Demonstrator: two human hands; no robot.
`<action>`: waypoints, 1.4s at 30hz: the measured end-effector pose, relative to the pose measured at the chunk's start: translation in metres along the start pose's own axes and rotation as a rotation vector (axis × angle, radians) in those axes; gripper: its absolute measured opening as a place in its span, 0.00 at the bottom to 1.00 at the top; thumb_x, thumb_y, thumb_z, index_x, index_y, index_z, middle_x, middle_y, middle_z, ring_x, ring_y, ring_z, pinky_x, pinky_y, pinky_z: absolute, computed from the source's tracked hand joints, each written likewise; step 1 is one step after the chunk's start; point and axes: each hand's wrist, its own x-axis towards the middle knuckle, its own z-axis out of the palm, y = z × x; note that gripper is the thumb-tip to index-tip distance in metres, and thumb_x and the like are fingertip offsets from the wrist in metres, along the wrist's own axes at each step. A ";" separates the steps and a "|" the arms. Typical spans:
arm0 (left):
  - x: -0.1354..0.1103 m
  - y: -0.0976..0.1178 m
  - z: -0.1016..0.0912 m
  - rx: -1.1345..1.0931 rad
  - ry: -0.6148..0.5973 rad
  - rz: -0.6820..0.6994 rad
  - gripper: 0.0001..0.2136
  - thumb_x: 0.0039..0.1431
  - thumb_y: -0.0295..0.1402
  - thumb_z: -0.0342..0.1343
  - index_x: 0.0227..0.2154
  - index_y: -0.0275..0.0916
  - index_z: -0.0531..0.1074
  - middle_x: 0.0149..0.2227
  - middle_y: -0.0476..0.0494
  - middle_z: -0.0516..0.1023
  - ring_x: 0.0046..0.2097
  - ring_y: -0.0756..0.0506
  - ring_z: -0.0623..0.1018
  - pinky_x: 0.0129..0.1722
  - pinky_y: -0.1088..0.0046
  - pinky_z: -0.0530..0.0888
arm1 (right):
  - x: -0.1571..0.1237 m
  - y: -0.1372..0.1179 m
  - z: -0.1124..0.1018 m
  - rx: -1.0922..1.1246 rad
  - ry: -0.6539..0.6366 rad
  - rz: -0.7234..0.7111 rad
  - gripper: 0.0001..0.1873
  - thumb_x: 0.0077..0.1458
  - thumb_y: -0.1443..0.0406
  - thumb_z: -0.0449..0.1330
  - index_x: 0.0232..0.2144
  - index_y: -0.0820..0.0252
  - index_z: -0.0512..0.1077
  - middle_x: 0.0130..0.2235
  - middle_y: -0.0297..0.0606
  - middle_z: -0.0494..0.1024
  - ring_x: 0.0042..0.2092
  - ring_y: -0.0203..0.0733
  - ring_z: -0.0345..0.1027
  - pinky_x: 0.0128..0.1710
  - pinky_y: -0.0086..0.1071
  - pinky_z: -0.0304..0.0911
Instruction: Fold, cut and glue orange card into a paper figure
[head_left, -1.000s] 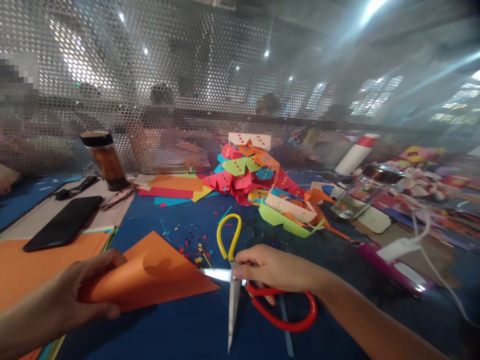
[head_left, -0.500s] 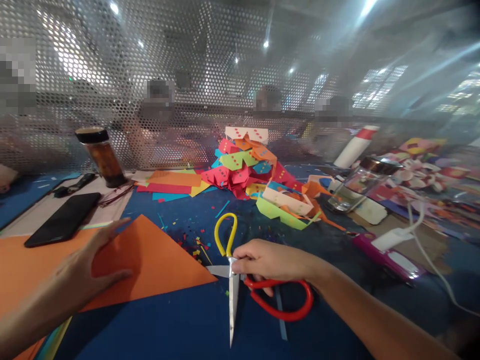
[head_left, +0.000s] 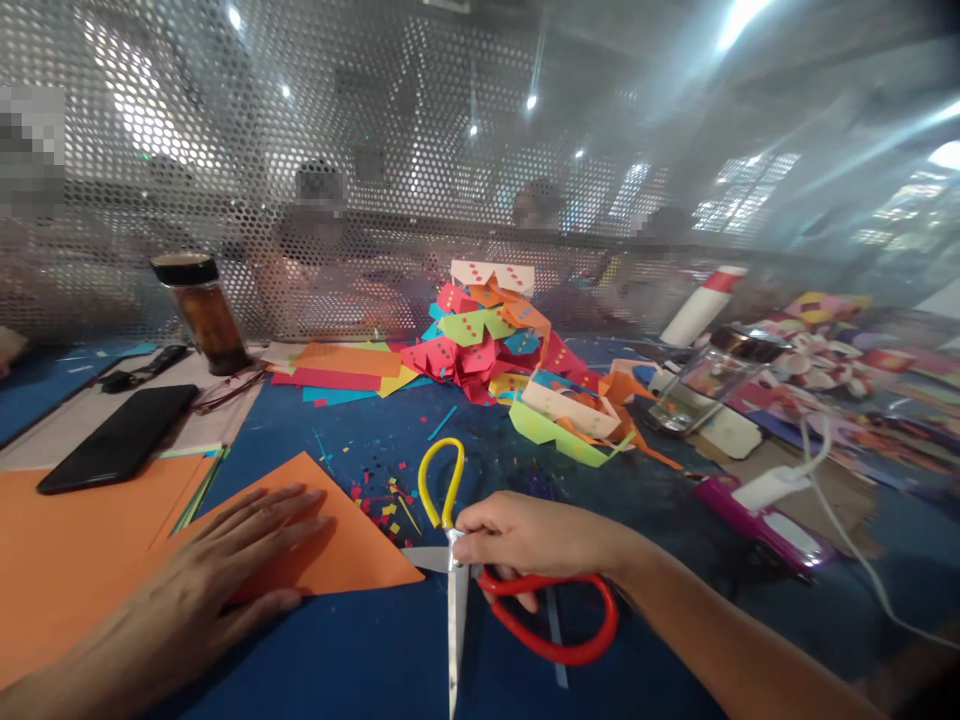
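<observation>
My left hand [head_left: 217, 565] lies flat with fingers spread on a folded orange paper [head_left: 345, 545] on the blue table [head_left: 360, 660]. My right hand [head_left: 536, 540] grips the red-handled scissors [head_left: 551, 620], fingers curled through its loop, blade pointing left toward the paper's corner. A second pair of scissors with a yellow handle [head_left: 442, 495] lies crossed under them, its blade pointing toward me.
A pile of coloured cut paper [head_left: 510, 350] sits mid-table, with loose sheets [head_left: 345, 370] to its left. A black phone [head_left: 116, 450] and a jar [head_left: 202, 315] stand at the left, a purple device [head_left: 765, 525] with a white cable at the right. Perforated metal screen [head_left: 375, 150] behind, people beyond.
My left hand let the lifted orange paper down and now presses it flat on the table. My right hand with the red scissors barely moved.
</observation>
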 end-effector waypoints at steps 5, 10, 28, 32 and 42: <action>-0.001 0.001 0.003 0.026 0.026 -0.026 0.35 0.64 0.51 0.55 0.70 0.53 0.49 0.67 0.49 0.65 0.63 0.36 0.72 0.56 0.49 0.76 | 0.000 0.004 0.001 0.015 -0.001 -0.013 0.14 0.66 0.59 0.54 0.29 0.60 0.66 0.21 0.25 0.68 0.16 0.25 0.59 0.23 0.23 0.57; 0.001 0.001 0.003 -0.016 0.080 -0.047 0.34 0.62 0.51 0.57 0.68 0.55 0.53 0.66 0.49 0.68 0.62 0.37 0.73 0.58 0.53 0.75 | -0.002 0.005 0.001 0.012 -0.016 -0.008 0.14 0.66 0.59 0.54 0.29 0.60 0.65 0.20 0.25 0.67 0.17 0.26 0.59 0.24 0.23 0.57; 0.000 0.000 -0.002 0.071 0.079 0.026 0.34 0.63 0.51 0.55 0.69 0.55 0.52 0.65 0.49 0.68 0.59 0.37 0.76 0.55 0.56 0.77 | 0.000 0.004 0.003 0.010 0.002 -0.013 0.15 0.67 0.59 0.53 0.28 0.58 0.62 0.20 0.24 0.67 0.17 0.27 0.59 0.25 0.25 0.57; 0.000 0.003 -0.003 0.065 0.091 -0.018 0.33 0.64 0.50 0.53 0.69 0.55 0.51 0.65 0.49 0.69 0.60 0.37 0.75 0.56 0.53 0.75 | 0.001 0.003 0.005 0.007 0.015 -0.003 0.15 0.67 0.60 0.52 0.27 0.58 0.61 0.21 0.25 0.68 0.17 0.27 0.59 0.25 0.25 0.56; 0.006 0.015 -0.005 -0.055 0.040 0.026 0.24 0.71 0.42 0.46 0.67 0.60 0.53 0.67 0.54 0.65 0.62 0.41 0.73 0.59 0.57 0.73 | 0.005 0.006 0.007 -0.022 -0.012 -0.012 0.16 0.67 0.58 0.52 0.28 0.58 0.62 0.20 0.26 0.67 0.18 0.28 0.61 0.24 0.25 0.56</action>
